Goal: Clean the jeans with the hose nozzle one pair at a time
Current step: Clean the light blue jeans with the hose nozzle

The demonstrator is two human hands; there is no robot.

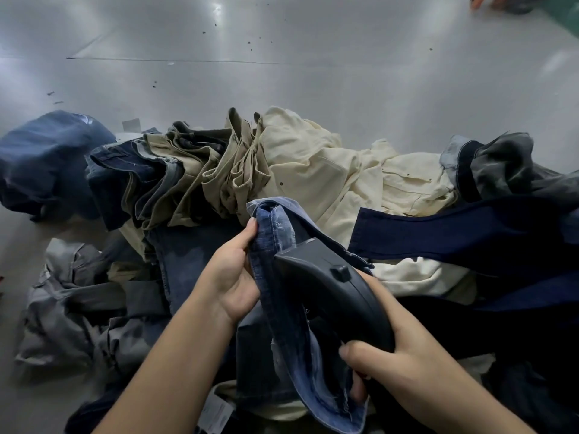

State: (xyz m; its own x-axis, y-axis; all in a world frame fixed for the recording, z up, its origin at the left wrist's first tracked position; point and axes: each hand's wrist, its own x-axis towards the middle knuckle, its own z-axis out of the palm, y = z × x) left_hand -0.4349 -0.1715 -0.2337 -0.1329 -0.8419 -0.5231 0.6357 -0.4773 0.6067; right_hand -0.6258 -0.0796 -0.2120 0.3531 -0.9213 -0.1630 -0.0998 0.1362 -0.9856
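The left hand [233, 274] grips a fold of the blue jeans [283, 296], thumb on top and fingers curled underneath, holding the fabric up near the front edge of the grey table [282, 79]. The right hand [404, 368] is wrapped around the handle of the black hose nozzle [332, 286], whose wide mouth points into the blue denim, touching it. Behind them a heap of clothes spreads across the table: cream trousers [316, 173], khaki trousers [200, 170], dark navy jeans [463, 233] to the right, grey garments [87, 305] at the left.
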